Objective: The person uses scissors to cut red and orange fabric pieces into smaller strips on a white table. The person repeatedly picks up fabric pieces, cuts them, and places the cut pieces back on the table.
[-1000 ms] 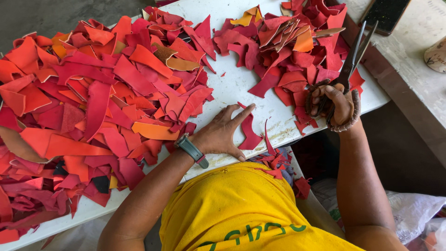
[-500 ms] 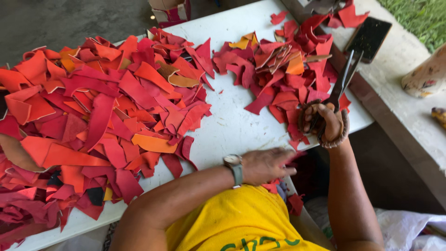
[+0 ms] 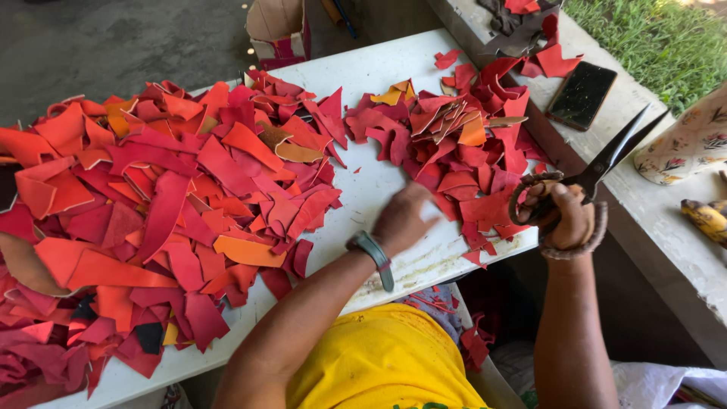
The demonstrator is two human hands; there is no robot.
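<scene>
My right hand (image 3: 569,220) is shut on the wrapped handles of large dark scissors (image 3: 606,159), whose blades point up and right past the table's corner. My left hand (image 3: 405,220), with a watch (image 3: 371,254) on its wrist, lies blurred on the bare white table (image 3: 363,83), fingers touching the edge of the smaller pile of red and orange leather scraps (image 3: 454,136). It holds nothing that I can see. A much larger heap of red scraps (image 3: 166,220) covers the table's left half.
A dark phone (image 3: 581,95) lies on the concrete ledge (image 3: 659,227) to the right, beside a floral object (image 3: 693,144) and a banana (image 3: 704,216). A cardboard box (image 3: 279,30) stands beyond the table. More scraps lie on the ledge's far end.
My left hand has moved from the table's near edge up onto the bare strip, against the right pile. The right hand with the scissors has hardly moved; the view has shifted.
</scene>
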